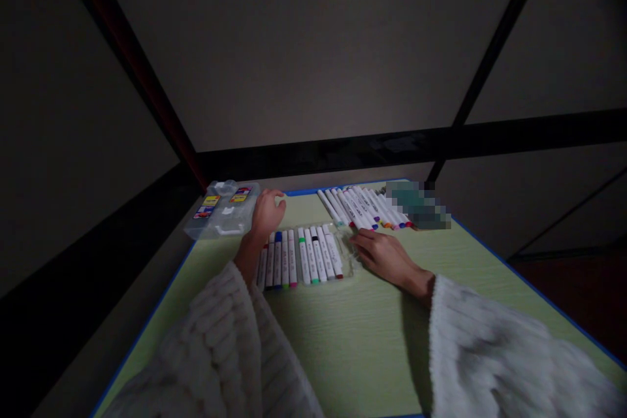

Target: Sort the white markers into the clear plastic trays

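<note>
A clear plastic tray (349, 262) lies on the table, with several white markers (313, 255) in a row in it, their ends coloured red, blue, green, pink and black. At its right edge is my right hand (385, 258), fingers bent and closed on that edge. My left hand (268, 211) is above the tray's far left part, close to the right side of a clear plastic case (232, 215). Its thumb stands apart and nothing shows in it; its other fingers are partly hidden. My left forearm covers some of the leftmost markers.
Beyond my right hand, more white markers (360, 207) lie loose in a slanted row. A blurred greenish item (416, 204) is at the far right corner. The pale green table (343, 346) has a blue edge, and a panelled wall (313, 46) rises behind it.
</note>
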The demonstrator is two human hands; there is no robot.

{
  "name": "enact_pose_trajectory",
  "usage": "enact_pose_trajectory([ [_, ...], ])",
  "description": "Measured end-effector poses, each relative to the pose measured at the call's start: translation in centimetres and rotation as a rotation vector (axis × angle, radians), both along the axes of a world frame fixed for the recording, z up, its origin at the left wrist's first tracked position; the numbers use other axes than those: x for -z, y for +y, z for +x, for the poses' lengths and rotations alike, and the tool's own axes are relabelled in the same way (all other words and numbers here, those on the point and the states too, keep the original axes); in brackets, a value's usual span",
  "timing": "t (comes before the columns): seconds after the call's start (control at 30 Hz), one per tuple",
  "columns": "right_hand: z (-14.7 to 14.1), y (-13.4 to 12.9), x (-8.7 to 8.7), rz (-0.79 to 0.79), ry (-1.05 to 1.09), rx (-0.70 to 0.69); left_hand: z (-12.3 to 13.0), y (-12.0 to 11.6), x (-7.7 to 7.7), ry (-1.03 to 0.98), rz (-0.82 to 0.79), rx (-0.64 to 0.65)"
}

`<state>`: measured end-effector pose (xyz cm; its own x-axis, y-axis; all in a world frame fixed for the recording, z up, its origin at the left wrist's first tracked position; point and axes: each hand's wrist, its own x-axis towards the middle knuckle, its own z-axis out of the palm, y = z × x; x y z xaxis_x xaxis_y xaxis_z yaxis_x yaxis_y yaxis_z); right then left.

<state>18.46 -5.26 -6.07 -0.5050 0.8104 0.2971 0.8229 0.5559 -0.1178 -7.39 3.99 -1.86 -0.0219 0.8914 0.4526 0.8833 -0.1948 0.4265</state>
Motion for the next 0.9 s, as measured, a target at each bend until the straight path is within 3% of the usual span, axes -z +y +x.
enact_pose_trajectory([
  [0.4, 0.1, 0.0, 0.2, 0.001, 0.016, -0.006, -2.1, 0.8, 1.3, 0.244, -0.213, -0.021],
  [0.9, 0.1, 0.1, 0.4, 0.000, 0.003, -0.021, -2.5, 1.0, 2.9, 0.365, -0.295, -0.058],
])
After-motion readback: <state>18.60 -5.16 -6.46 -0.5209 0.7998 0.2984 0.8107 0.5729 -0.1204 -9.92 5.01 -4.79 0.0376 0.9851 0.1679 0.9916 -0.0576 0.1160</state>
